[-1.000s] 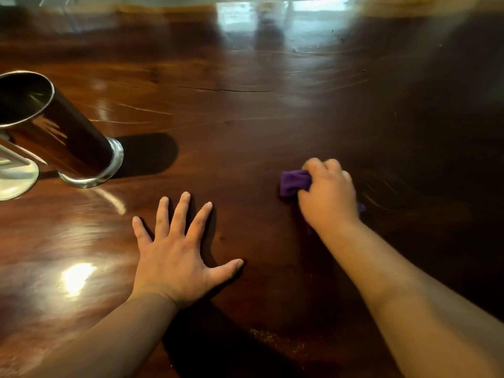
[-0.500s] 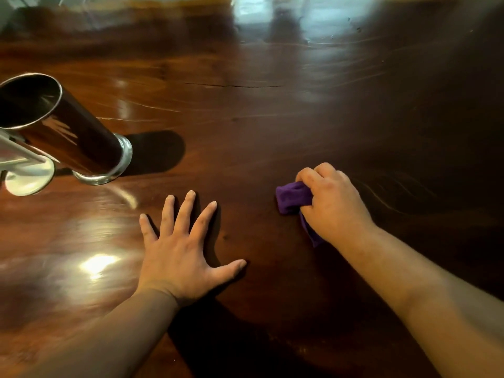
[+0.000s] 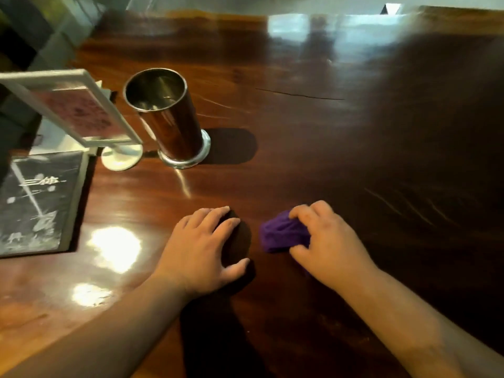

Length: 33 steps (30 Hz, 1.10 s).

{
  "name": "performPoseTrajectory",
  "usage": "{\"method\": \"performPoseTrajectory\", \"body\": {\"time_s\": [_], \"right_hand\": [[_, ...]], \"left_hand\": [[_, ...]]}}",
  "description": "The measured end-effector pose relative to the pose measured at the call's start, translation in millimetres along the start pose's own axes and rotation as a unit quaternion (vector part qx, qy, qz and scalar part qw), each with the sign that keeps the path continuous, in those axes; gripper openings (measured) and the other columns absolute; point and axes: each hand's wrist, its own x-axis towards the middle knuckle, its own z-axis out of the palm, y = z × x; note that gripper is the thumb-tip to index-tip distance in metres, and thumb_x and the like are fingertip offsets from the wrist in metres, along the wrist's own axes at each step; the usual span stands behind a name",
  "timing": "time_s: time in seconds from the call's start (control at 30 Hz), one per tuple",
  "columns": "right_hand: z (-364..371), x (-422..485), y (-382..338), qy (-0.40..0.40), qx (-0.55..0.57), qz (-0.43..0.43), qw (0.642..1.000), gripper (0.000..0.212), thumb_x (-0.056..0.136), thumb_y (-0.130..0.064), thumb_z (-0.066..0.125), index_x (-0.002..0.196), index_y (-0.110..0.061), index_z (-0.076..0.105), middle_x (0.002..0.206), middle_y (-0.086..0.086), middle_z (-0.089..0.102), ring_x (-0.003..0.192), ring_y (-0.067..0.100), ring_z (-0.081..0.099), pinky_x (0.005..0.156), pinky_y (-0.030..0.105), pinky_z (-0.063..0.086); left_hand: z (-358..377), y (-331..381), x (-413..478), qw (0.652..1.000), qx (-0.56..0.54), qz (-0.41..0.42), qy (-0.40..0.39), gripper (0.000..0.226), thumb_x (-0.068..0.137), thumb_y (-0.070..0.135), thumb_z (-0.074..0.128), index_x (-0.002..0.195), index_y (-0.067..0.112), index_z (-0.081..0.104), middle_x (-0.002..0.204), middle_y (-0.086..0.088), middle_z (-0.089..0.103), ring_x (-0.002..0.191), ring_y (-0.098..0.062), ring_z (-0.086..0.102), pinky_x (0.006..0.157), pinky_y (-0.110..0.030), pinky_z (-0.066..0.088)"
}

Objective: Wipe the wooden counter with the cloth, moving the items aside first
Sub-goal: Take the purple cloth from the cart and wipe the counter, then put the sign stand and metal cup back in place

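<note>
A bunched purple cloth (image 3: 282,234) lies on the dark glossy wooden counter (image 3: 327,159), and my right hand (image 3: 327,244) grips it from the right, pressing it down. My left hand (image 3: 203,246) rests on the wood just left of the cloth, fingers slightly curled, holding nothing. A tall metal cup (image 3: 169,118) stands upright at the left, behind my left hand. Beside it a white-framed sign on a round foot (image 3: 81,113) stands, and a black book (image 3: 35,205) lies flat at the far left edge.
A long crack (image 3: 300,95) runs across the wood behind the cup. Bright light patches (image 3: 114,246) reflect on the counter near my left hand. The counter's far edge (image 3: 300,12) lies at the top, and its left edge drops off near the sign.
My right hand has drawn the cloth leftward and nearer to my left hand. My left fingers have curled from a flat spread. The view has swung left, revealing the sign and book.
</note>
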Motion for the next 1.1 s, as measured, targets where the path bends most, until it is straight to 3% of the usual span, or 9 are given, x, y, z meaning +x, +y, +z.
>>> {"method": "performPoseTrajectory", "body": {"time_s": [0.3,0.37,0.47,0.53,0.67,0.8,0.9,1.0,1.1], "right_hand": [[88,-5,-180,-0.188,0.01,-0.212,0.959,0.055,0.078,-0.029,0.066,0.125,-0.043,0.041,0.117,-0.01,0.035,0.105,0.02,0.047,0.076,0.039,0.054],[85,-2,-193,-0.232,-0.018,-0.227,0.946,0.056,0.078,-0.044,0.069,0.126,-0.045,0.04,0.117,-0.011,0.035,0.102,0.017,0.047,0.074,0.035,0.05],[48,19,-206,-0.305,-0.048,-0.198,0.93,0.079,0.065,-0.092,0.058,0.129,-0.049,0.041,0.115,-0.02,0.043,0.098,0.012,0.054,0.071,0.035,0.049],[13,44,-219,-0.234,-0.012,-0.177,0.956,0.08,0.064,-0.099,0.049,0.13,-0.053,0.042,0.119,-0.025,0.048,0.099,0.005,0.056,0.074,0.031,0.049],[-49,106,-246,0.082,-0.018,-0.178,0.98,0.066,0.086,-0.057,0.069,0.143,-0.038,0.039,0.137,-0.008,0.047,0.098,0.014,0.06,0.073,0.031,0.045],[-68,147,-255,0.06,-0.112,-0.087,0.988,0.066,0.093,-0.042,0.07,0.149,-0.028,0.037,0.146,0.004,0.046,0.104,0.034,0.064,0.076,0.044,0.052],[-62,163,-248,0.04,-0.147,-0.066,0.986,0.037,0.099,-0.04,0.062,0.132,-0.025,0.055,0.121,0.002,0.058,0.099,0.034,0.065,0.073,0.046,0.056],[-52,170,-234,0.019,-0.164,-0.097,0.981,0.018,0.104,-0.031,0.051,0.115,-0.021,0.062,0.107,0.001,0.056,0.094,0.029,0.061,0.07,0.044,0.052],[-57,169,-213,0.039,-0.132,-0.116,0.984,0.012,0.105,-0.025,0.048,0.1,-0.025,0.059,0.095,0.0,0.052,0.087,0.029,0.059,0.067,0.044,0.05]], "left_hand": [[-57,-129,-145,0.985,0.053,-0.143,-0.084,0.065,0.077,0.064,0.067,0.127,0.022,0.067,0.126,-0.004,0.063,0.103,-0.033,0.059,0.085,-0.044,0.055],[-67,-142,-157,0.984,0.055,-0.137,-0.096,0.062,0.079,0.065,0.063,0.126,0.024,0.067,0.126,-0.002,0.063,0.104,-0.031,0.062,0.083,-0.04,0.056],[-95,-155,-139,0.986,0.034,-0.162,-0.022,0.064,0.084,0.066,0.059,0.138,0.033,0.056,0.146,0.003,0.049,0.108,-0.026,0.066,0.077,-0.038,0.058],[-124,-167,-105,0.978,0.044,-0.194,0.065,0.076,0.084,0.063,0.067,0.151,0.039,0.038,0.162,0.005,0.03,0.111,-0.027,0.068,0.071,-0.04,0.059],[-194,-190,-24,0.967,0.07,-0.172,0.174,0.095,0.082,0.059,0.077,0.158,0.038,0.024,0.171,-0.002,0.019,0.11,-0.041,0.068,0.065,-0.051,0.061],[-233,-201,37,0.974,0.09,-0.173,0.119,0.074,0.093,0.055,0.068,0.154,0.042,0.028,0.167,0.0,0.03,0.111,-0.036,0.067,0.073,-0.05,0.058],[-233,-202,57,0.978,0.07,-0.166,0.104,0.034,0.1,0.043,0.059,0.132,0.034,0.057,0.126,-0.003,0.066,0.083,-0.026,0.059,0.062,-0.04,0.048],[-230,-200,61,0.979,0.071,-0.153,0.117,0.016,0.098,0.034,0.058,0.112,0.029,0.066,0.094,-0.002,0.061,0.068,-0.022,0.049,0.054,-0.035,0.035],[-230,-185,67,0.976,0.083,-0.149,0.134,0.01,0.097,0.031,0.06,0.103,0.028,0.068,0.087,0.001,0.056,0.069,-0.026,0.05,0.056,-0.036,0.037]]}}
